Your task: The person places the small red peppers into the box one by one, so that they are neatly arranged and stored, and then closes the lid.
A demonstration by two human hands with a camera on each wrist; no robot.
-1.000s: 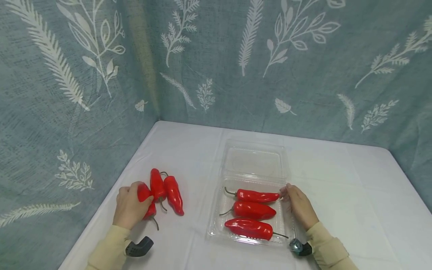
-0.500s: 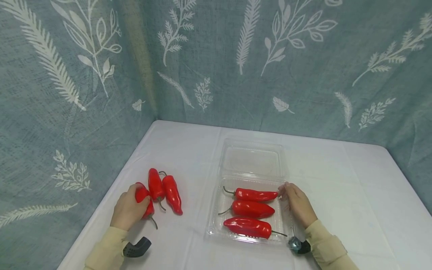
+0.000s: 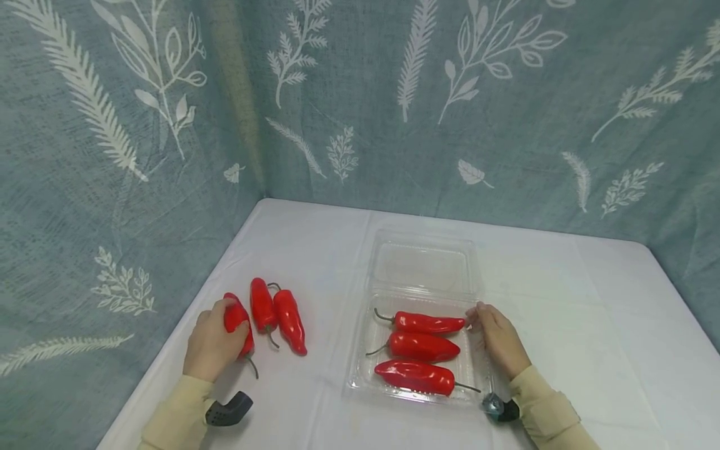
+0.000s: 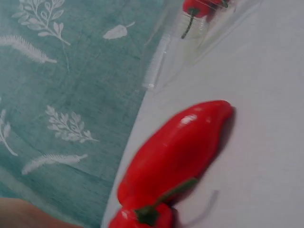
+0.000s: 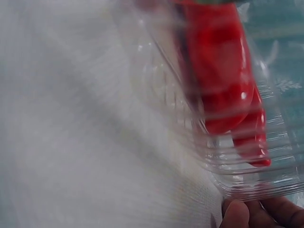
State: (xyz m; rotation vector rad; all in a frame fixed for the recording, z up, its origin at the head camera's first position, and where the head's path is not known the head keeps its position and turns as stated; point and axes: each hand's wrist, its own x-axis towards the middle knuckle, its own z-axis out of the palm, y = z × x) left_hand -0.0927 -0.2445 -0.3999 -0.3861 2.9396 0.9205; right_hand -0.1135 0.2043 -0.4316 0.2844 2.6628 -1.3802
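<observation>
On the left of the head view my left hand grips a red pepper, thumb on its near side and fingers over its far side. Its green stem points toward me. Just right of it lie two more red peppers, one upright in view and one slanted. My right hand pinches the right rim of a clear plastic container; thumb and fingertips show at its corner in the right wrist view. Inside lie three red peppers, the nearest with its stem to the right.
The container's hinged lid lies open behind it. A white cloth covers the table. Blue-green patterned fabric rises along the back and left edges. Black wrist devices sit near both sleeves, the left one over the cloth.
My left hand has shifted the gripped pepper slightly left, and a gap now shows between it and the neighbouring pepper. My right hand stays at the container rim.
</observation>
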